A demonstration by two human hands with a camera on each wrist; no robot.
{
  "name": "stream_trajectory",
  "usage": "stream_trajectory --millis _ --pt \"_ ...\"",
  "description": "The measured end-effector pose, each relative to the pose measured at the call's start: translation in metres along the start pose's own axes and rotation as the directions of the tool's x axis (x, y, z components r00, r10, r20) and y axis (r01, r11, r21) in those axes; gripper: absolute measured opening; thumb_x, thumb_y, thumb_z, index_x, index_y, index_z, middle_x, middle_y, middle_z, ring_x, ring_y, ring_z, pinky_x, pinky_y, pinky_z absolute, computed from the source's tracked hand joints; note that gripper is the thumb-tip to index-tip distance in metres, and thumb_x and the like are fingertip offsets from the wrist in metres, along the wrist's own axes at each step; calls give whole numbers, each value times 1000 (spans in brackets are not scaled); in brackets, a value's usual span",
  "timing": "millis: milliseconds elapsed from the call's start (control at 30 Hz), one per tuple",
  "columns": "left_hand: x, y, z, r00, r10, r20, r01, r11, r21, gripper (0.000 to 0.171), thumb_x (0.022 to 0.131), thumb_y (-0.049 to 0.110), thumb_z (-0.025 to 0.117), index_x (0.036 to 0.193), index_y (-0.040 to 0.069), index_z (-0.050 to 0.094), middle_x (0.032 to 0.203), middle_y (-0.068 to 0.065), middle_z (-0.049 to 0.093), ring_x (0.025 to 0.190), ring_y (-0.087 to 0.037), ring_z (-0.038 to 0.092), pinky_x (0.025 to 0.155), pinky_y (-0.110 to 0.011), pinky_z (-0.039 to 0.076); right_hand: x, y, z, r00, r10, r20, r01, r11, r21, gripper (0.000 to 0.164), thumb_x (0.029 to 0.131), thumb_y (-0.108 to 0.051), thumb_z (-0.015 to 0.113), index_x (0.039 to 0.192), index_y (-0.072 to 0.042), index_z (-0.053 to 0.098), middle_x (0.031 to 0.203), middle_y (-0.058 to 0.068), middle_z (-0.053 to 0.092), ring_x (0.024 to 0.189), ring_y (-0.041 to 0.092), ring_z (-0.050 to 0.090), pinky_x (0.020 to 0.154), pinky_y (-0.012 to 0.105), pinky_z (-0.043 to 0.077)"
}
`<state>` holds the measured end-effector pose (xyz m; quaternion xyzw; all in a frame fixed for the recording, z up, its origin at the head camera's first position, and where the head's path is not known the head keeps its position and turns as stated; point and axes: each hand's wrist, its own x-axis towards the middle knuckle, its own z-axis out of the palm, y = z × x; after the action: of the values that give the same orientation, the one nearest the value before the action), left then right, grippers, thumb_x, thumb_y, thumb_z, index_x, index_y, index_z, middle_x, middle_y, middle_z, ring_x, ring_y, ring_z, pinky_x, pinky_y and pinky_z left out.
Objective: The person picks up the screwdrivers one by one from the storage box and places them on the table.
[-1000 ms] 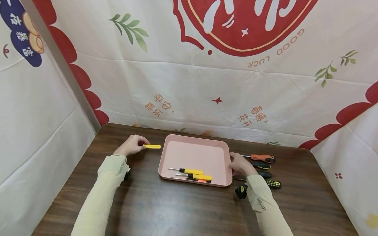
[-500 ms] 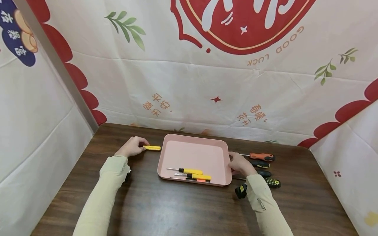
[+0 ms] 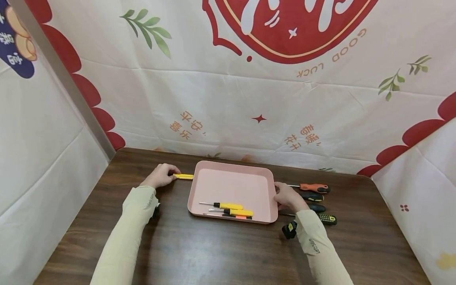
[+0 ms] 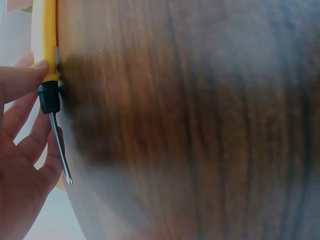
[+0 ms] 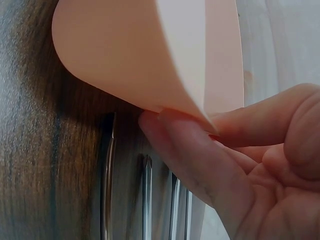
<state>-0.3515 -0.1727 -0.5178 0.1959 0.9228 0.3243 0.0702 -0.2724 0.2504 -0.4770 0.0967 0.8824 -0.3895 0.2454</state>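
Observation:
My left hand pinches a yellow-handled screwdriver between thumb and fingers, left of the pink tray. In the left wrist view its black collar and metal shaft point back under the palm; in the head view only the yellow handle shows, its end close to the tray's left wall. My right hand grips the tray's right rim, thumb on one side of the wall and fingers on the other. Inside the tray, along its near side, lie two yellow screwdrivers and a thin orange-and-black tool.
Right of the tray several screwdrivers lie side by side: an orange-handled one, dark-handled ones, and a black-and-yellow one. Their metal shafts point towards the tray. A printed cloth hangs behind the table.
The whole head view has shifted slightly. The left hand keeps its pinch on the screwdriver, whose handle now appears nearer the tray's left wall; the right hand keeps its grip on the rim.

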Motion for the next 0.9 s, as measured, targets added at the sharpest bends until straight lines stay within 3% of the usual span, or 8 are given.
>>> stream_trajectory --millis 267,900 --pt "3 0 2 999 -34 -2 34 999 4 19 82 -1 56 96 5 68 95 -11 65 87 -22 58 82 -41 46 1 1 0 1000 5 8 -5 1000 10 62 79 8 45 138 3 26 106 24 52 69 24 60 57 36 52" --pt "2 3 2 1000 -3 -23 3 1000 -4 19 82 1 58 97 4 68 97 -12 66 93 -26 59 85 -43 44 2 -1 -1 1000 28 -8 -28 1000 -3 66 78 9 45 140 2 24 100 22 52 69 24 59 54 36 52"
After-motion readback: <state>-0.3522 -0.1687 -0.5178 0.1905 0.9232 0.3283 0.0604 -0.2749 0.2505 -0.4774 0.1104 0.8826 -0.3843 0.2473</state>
